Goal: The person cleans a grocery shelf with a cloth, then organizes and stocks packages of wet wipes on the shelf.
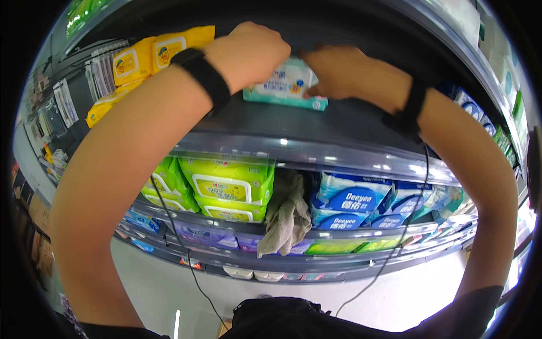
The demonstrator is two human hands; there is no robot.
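A teal and white soft pack, likely wipes (283, 87), lies on the dark upper shelf (262, 120) between my hands. My left hand (254, 53) is at its upper left side, the fingers curled and partly hidden behind the hand. My right hand (334, 70), slightly blurred, grips the pack's right end, with the thumb on its front. Yellow wipe packs (133, 61) are stacked on the same shelf, behind and beside my left forearm. A grey cloth (286, 220) hangs over the edge of the shelf below, between green packs and blue packs.
Green wipe packs (224, 188) and blue wipe packs (349, 197) fill the lower shelf. The clear front strip (296, 154) of the upper shelf runs below my hands. Thin black cables (186, 250) hang from both wrists. Boxed packets (101, 70) stand at the left.
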